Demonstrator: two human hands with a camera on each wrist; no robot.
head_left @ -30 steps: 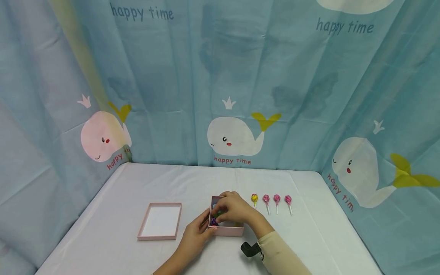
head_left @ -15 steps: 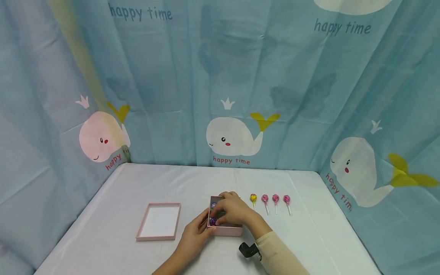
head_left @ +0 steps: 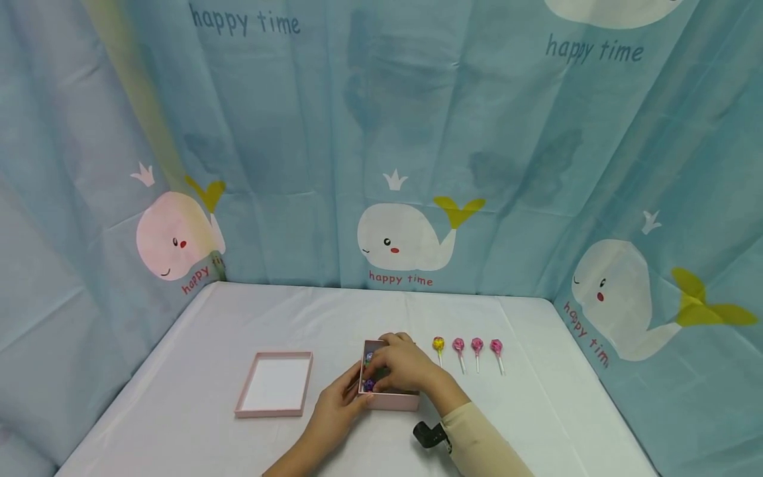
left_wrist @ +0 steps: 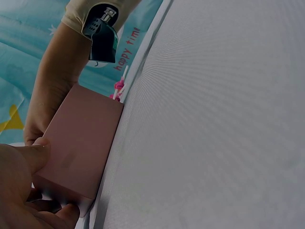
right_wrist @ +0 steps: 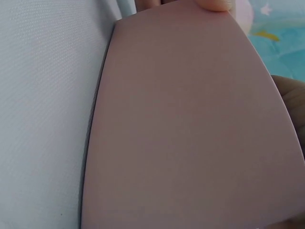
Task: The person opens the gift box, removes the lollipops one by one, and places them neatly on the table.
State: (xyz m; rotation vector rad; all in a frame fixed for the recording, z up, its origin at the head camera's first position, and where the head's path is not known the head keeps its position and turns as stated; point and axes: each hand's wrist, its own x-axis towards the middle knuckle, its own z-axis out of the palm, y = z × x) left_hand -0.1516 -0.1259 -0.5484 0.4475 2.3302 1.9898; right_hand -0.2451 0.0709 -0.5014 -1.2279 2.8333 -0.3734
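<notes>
A pink open-topped box (head_left: 393, 401) stands upright on the table in the head view. My left hand (head_left: 336, 407) holds its near left corner, thumb at the front wall and fingers along the left side. The left wrist view shows that thumb on the box wall (left_wrist: 81, 143). From above, my right hand (head_left: 402, 363) reaches into the box with bent fingers; their tips are partly hidden. Beside them lie a purple wrapped candy (head_left: 369, 385) and a bluish one (head_left: 369, 357). Whether the right fingers pinch anything is not visible. Only the box's front wall (right_wrist: 190, 119) fills the right wrist view.
Left of the box lies a shallow pink lid (head_left: 274, 384), white inside facing up. To the right, a yellow lollipop (head_left: 438, 344) and three pink lollipops (head_left: 477, 345) lie in a row on the white-covered table (head_left: 536, 424). A printed curtain (head_left: 286, 218) surrounds the table.
My right hand's fingers have shifted slightly inside the box, and a green patch between them is now covered. My left hand keeps its hold; lid and loose lollipops stay put.
</notes>
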